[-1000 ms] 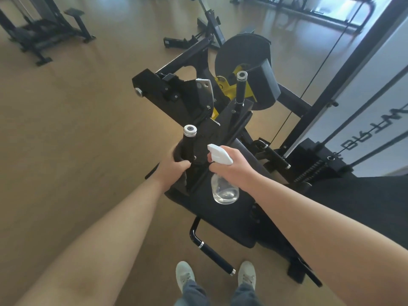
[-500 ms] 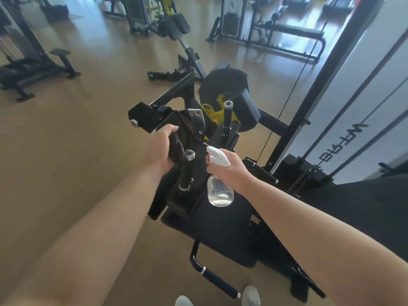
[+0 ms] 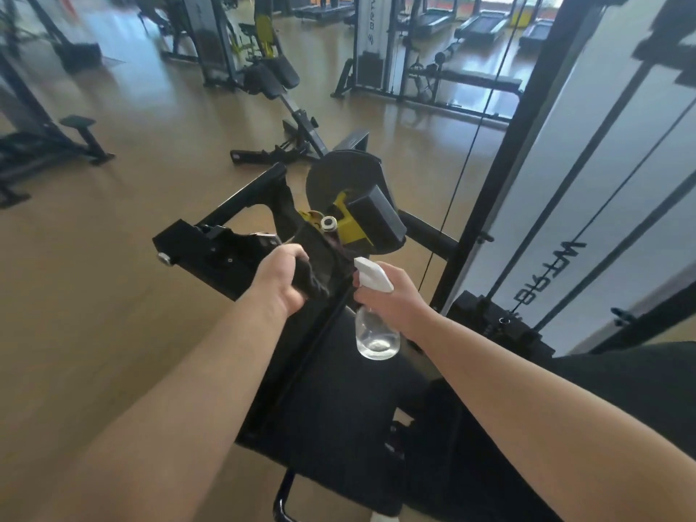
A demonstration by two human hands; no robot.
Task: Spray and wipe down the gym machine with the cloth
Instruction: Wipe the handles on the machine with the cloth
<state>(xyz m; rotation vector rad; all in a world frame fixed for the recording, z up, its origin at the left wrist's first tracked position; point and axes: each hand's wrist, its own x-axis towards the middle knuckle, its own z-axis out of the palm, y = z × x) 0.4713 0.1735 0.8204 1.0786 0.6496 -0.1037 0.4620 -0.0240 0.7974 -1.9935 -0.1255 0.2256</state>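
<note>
A black gym machine [image 3: 211, 254] with a yellow bracket and padded parts stands in front of me. My left hand [image 3: 280, 278] grips a dark cloth [image 3: 314, 275] pressed against the machine's upright handle, whose silver-capped tip [image 3: 328, 223] shows just above the cloth. My right hand [image 3: 395, 299] holds a clear spray bottle [image 3: 376, 333] with a white trigger head, right beside the cloth. The bottle hangs over the black seat pad [image 3: 339, 408].
A black cable tower frame [image 3: 501, 197] with a white panel rises at the right. Other gym machines [image 3: 263, 77] and benches [image 3: 52, 145] stand across the wooden floor behind and to the left.
My left hand has carried the cloth up and to the right, from the lower left handle onto the farther handle. My view has tilted up. The bottle stays in my right hand.
</note>
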